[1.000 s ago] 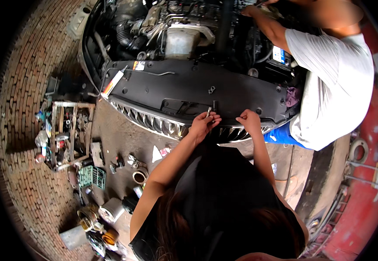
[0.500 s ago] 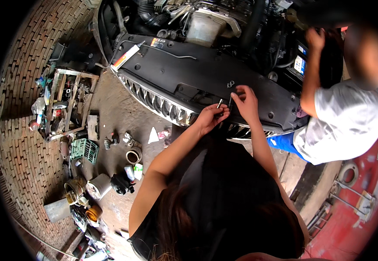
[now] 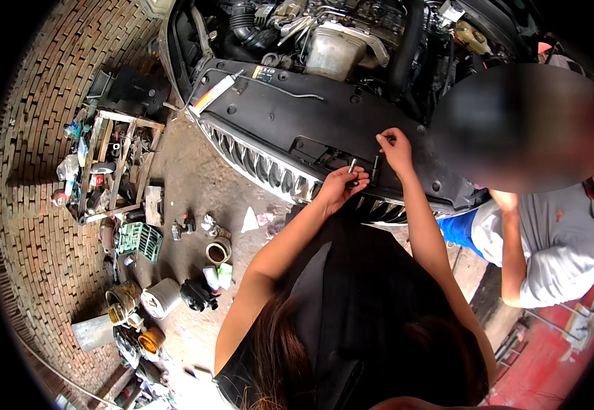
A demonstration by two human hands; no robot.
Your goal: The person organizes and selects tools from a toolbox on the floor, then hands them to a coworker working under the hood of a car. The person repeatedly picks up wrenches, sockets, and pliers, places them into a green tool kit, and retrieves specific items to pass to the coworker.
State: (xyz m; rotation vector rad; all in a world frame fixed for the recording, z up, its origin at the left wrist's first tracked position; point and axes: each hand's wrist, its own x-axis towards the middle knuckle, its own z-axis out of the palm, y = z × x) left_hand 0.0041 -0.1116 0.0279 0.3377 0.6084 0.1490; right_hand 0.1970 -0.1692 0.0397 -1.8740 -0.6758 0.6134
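My left hand (image 3: 340, 190) is closed round a small, shiny metal cylinder (image 3: 352, 165), whose end sticks up past the fingers; its exact kind does not show. Close by, my right hand (image 3: 398, 152) has thumb and fingers pinched together at the black plastic cover (image 3: 276, 102) over the car's front. What lies between those fingertips is hidden. A short dark rod-shaped piece (image 3: 375, 169) stands out between my two hands, by the cover's front edge. Both hands are over the chrome grille side of the car.
Beyond the cover lies the open engine bay (image 3: 334, 49). A white tube (image 3: 215, 93) with a nozzle rests on the cover. At right, a person in a grey-white shirt (image 3: 563, 239) leans close. On the left floor are a cluttered rack (image 3: 129, 160), a green crate (image 3: 140, 240) and buckets (image 3: 160, 298).
My right fingers have closed into a pinch where small metal rings lay on the cover. The left hand still holds the metal cylinder. The other person has leaned in and lowered an arm.
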